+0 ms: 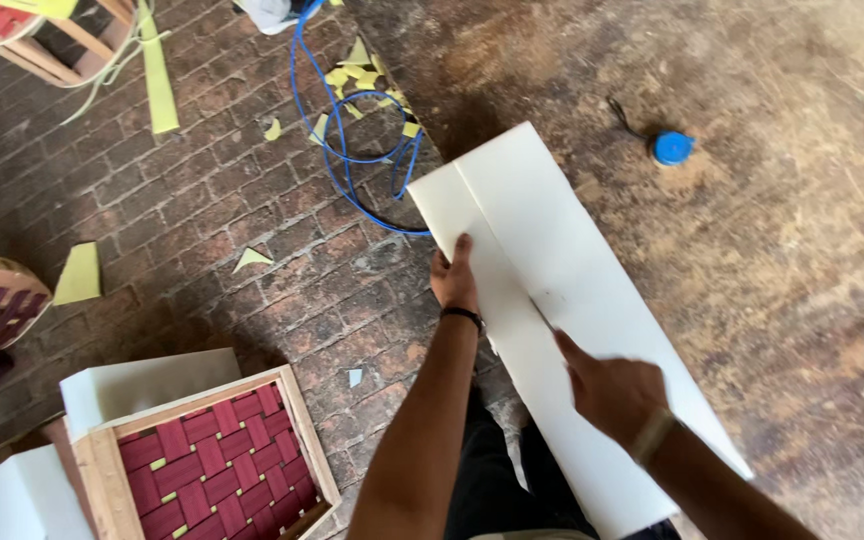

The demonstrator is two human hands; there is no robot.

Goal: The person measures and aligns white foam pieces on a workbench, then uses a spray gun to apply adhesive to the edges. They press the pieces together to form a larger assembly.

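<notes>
**A:** So what's the layout? Biggest thing first.

**B:** The white foam slab (572, 300) lies flat on the floor (802, 330), long axis running from up-left by the blue hose (352, 150) down-right toward the person. A seam or cut line runs along its length, a narrow strip left of it.

**A:** And the hands?

**B:** Left hand (455, 280) is farther up, fingers closed over the slab's left edge, thumb on top. Right hand (612, 390) is nearer the body, on the middle of the slab, curled shut around something thin at the seam; maybe a blade, too blurry to tell.

**A:** Any packages or labels?

**B:** None I can see. Just a wooden frame with red webbing (207, 470) lower left, a blue tape measure (672, 148) upper right, and yellow scraps (362, 75).
</notes>
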